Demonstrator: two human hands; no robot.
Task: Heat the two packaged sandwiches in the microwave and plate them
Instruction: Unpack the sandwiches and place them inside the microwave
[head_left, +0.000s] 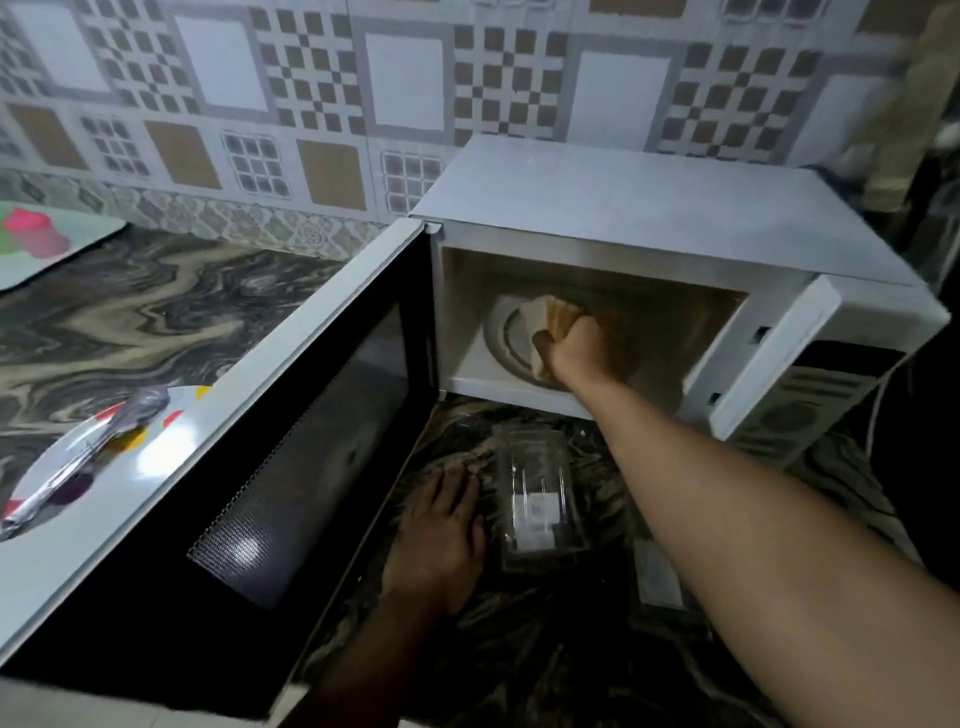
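Soft bread: right hand clamps the sandwich inside the microwave; likely light, crushable, best held at crusts. Left hand flat on counter.

Microwave mouth open; door walls off left; clear container on counter below

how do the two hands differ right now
The right hand reaches inside the open microwave and grips a sandwich over the turntable; the left hand lies flat on the countertop beside an empty clear package, holding nothing. The right is lit, the left in shadow. Both arms are bare.
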